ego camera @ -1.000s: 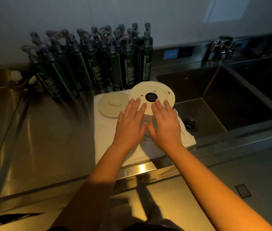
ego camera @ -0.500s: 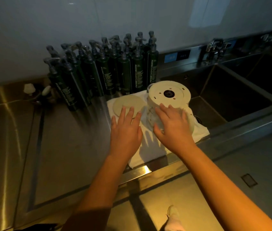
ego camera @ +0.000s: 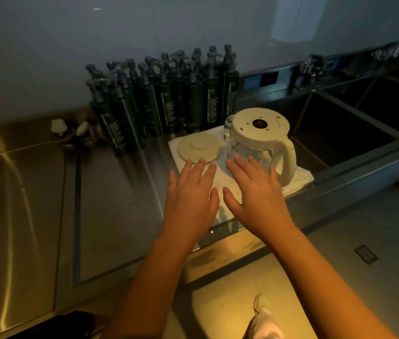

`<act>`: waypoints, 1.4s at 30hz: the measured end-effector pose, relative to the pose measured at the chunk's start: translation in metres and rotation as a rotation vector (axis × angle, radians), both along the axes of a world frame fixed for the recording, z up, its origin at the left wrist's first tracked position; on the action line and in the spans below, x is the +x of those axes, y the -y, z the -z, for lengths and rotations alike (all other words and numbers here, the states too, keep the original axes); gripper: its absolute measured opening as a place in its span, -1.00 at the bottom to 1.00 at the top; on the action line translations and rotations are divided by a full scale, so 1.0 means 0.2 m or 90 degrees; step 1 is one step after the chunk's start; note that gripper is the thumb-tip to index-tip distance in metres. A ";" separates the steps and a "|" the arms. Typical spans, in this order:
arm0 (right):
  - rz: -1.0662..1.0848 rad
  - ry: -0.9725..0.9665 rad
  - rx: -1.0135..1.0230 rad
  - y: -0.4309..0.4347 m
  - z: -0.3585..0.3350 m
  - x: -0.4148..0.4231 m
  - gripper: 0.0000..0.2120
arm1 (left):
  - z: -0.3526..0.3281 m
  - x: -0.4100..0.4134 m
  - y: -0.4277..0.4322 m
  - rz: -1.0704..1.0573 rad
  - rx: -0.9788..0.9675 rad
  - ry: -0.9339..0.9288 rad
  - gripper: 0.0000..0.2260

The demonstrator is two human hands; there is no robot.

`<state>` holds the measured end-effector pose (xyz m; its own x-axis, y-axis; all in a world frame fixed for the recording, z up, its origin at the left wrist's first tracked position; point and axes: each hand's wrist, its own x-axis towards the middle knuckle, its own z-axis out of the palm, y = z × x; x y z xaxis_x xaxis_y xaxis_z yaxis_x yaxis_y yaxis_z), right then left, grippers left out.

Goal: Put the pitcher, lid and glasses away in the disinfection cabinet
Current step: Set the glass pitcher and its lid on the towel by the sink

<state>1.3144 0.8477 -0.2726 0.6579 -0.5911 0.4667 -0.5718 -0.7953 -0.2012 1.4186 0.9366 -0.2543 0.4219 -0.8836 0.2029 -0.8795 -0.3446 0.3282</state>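
Left hand (ego camera: 191,194): released, palm down, fingers straight and slightly spread, nothing held; it was over the near left part of the cloth, with its fingertips at the near edge of the lid, contact not discernible
Right hand (ego camera: 254,192): released, palm down, fingers spread, nothing held; its fingertips lay at the glass wall of the pitcher, contact not discernible
Hands, relation: side by side, thumbs near each other but apart
Pitcher (ego camera: 258,129): stood inverted on the cloth, mouth down, cream base with a dark central socket uppermost; long axis upright; handle pointed right, toward the sink
Lid (ego camera: 200,148): round, cream, lay flat on the cloth just left of the pitcher, apart from it, raised centre facing up
Cloth (ego camera: 298,177): white, spread on the counter beside the sink's edge
Counter (ego camera: 110,204): steel, extended to the left of the cloth
Bottles (ego camera: 166,101): dark green pump bottles, upright in a tight cluster behind the cloth, against the wall
Sink (ego camera: 340,133): steel basin to the right of the cloth
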 end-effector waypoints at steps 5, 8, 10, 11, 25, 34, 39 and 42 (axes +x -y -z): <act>0.015 0.019 -0.016 -0.06 -0.01 -0.02 -0.53 | 0.01 0.00 -0.07 -0.004 0.000 -0.005 -0.53; 0.017 0.012 -0.012 -0.08 0.01 -0.03 -0.52 | 0.01 -0.02 -0.09 -0.006 0.010 -0.010 -0.53; 0.025 0.007 -0.005 -0.09 0.02 -0.04 -0.52 | 0.02 -0.04 -0.10 -0.001 0.007 -0.021 -0.53; 0.029 0.005 -0.006 -0.10 0.03 -0.05 -0.52 | 0.02 -0.04 -0.10 0.003 0.003 -0.025 -0.53; 0.042 -0.009 0.005 -0.10 0.04 -0.06 -0.51 | 0.03 -0.07 -0.10 0.005 -0.044 -0.013 -0.52; 0.035 -0.005 -0.005 -0.10 0.02 -0.07 -0.52 | 0.03 -0.09 -0.11 0.018 -0.105 -0.010 -0.55; 0.035 -0.008 0.002 -0.11 0.04 -0.08 -0.53 | 0.04 -0.10 -0.12 0.025 -0.104 -0.012 -0.54; 0.039 -0.015 0.004 -0.11 0.05 -0.08 -0.53 | 0.04 -0.11 -0.13 0.020 -0.104 -0.016 -0.52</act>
